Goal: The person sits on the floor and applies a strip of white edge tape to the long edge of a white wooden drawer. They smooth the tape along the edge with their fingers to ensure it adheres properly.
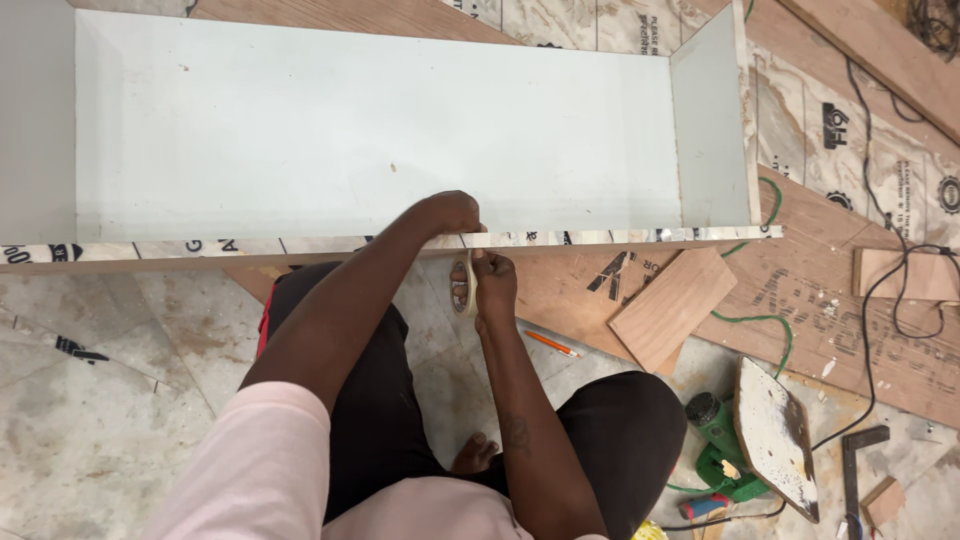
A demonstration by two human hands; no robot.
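Note:
A long white cabinet box [380, 130] lies open toward me on the floor, its front edge [600, 238] running left to right. My left hand [450, 212] presses down on that front edge near the middle, fingers curled over it. Just below, my right hand [490, 285] holds a roll of pale tape [466, 285], with a strip running up to the edge beside my left hand. I am crouched over the box, knees in black trousers on either side.
An orange pencil [552, 344] lies on the floor right of my hand. A small plywood offcut [672, 306] sits farther right. A green power tool [722, 450], a paint-stained board [778, 436], a metal square [858, 470] and black and green cables [880, 290] clutter the right.

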